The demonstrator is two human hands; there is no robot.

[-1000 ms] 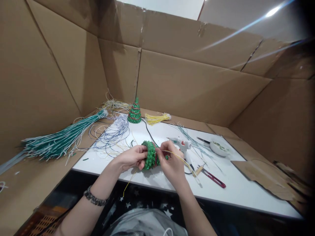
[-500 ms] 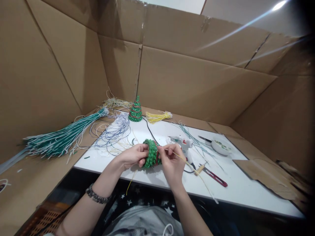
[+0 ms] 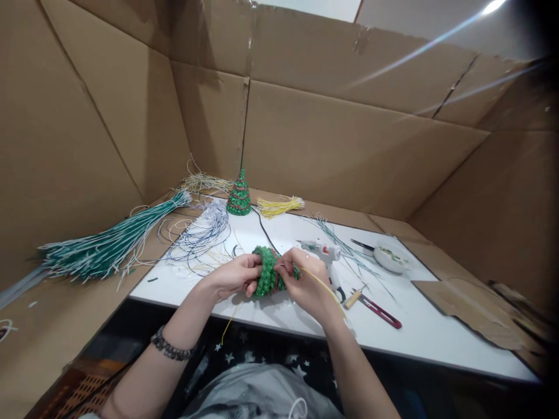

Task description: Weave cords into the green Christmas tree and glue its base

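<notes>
A green beaded Christmas tree (image 3: 264, 270) with red strands lies on its side above the front of the white table. My left hand (image 3: 238, 276) is closed on its wide base, with some fingers inside the rim. At the tree's side my right hand (image 3: 301, 279) pinches the end of a yellow cord (image 3: 321, 283), which trails back over the wrist. A short yellow end (image 3: 227, 327) hangs below the tree over the table edge. Farther back stands a finished-looking beaded tree (image 3: 239, 196) with red spiral strands.
A glue gun (image 3: 325, 250), red-handled thread snips (image 3: 379, 311), a wooden-handled awl (image 3: 352, 299) and a white bowl (image 3: 390, 260) lie to the right. Bundles of green cord (image 3: 117, 241), blue-white cord (image 3: 196, 235) and yellow cord (image 3: 279, 206) lie left and behind. Cardboard walls surround the table (image 3: 441, 331).
My right hand has moved slightly up and left over the tree, turning at the wrist. The yellow cord now runs across the back of the hand and wrist. My left hand stays in place.
</notes>
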